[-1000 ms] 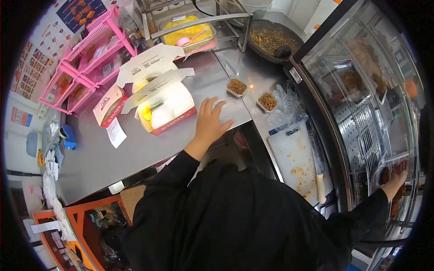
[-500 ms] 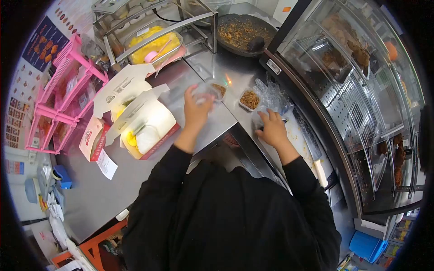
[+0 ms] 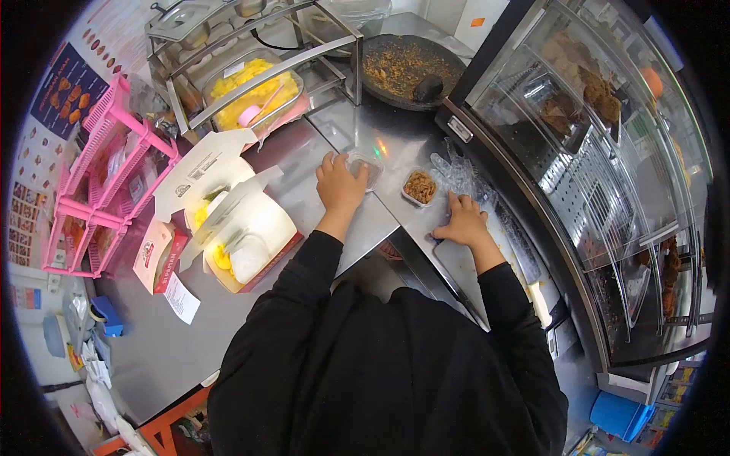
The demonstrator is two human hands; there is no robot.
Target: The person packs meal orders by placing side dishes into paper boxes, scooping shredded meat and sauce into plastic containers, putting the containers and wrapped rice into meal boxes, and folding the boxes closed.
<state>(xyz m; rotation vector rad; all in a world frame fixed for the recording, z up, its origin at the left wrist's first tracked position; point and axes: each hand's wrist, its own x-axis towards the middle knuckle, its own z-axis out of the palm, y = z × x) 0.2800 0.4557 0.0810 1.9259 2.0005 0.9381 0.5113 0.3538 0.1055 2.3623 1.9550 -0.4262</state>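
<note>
My left hand [image 3: 341,186] is closed at the left side of a small clear plastic container [image 3: 369,172], fingers along its edge; what is inside it is hard to make out. To the right stands a small clear tub of brown shredded food [image 3: 419,188], with its top uncovered. My right hand [image 3: 464,220] rests low over the counter just right of that tub, thumb apart from the curved fingers, and nothing shows in it. Beyond it lies a heap of clear plastic lids or cups [image 3: 464,171].
Two cardboard food boxes [image 3: 266,205] with rice stand open on the left. A knife [image 3: 538,296] lies right of my right hand. Behind are a stone mortar [image 3: 395,72], a tub of yellow food [image 3: 255,99] and a glass display case [image 3: 563,144]. Pink racks [image 3: 114,175] stand far left.
My left hand, blurred earlier with clear plastic, has come down and steadied at the container. The right hand has shifted slightly right and down, away from the tub of brown food.
</note>
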